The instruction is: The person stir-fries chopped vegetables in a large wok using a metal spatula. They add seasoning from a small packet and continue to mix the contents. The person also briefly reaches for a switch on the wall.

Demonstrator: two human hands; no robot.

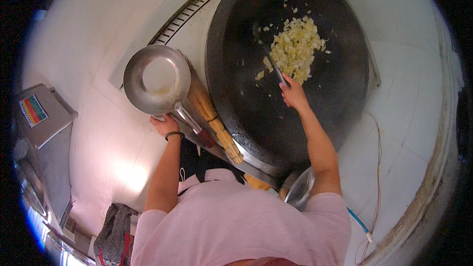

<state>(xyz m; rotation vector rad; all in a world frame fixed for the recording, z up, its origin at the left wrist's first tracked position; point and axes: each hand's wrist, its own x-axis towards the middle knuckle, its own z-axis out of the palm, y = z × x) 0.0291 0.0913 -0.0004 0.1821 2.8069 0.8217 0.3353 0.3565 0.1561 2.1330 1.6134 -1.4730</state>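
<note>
A spatula [277, 69] with a dark handle is held in my right hand [294, 93], the fingers closed round it. Its far end, hard to make out against the black metal, dips into a large dark wok [256, 113]. Chopped pale green and white cabbage [298, 44] lies heaped there, close beyond the hand, with loose bits scattered around. My left hand [165, 125] rests at the stove's near edge, just below the rim of a steel frying pan [135, 76]. Its fingers, partly hidden, look apart and hold nothing I can see. The frying pan's handle points toward me.
A straw brush [213, 116] lies between pan and wok. Behind them runs a slotted metal strip [189, 7]. Near my right elbow stands a clear bowl [300, 189]. A thin cable [378, 167] and blue hose [358, 220] are at right; a grey cabinet [54, 133] stands left.
</note>
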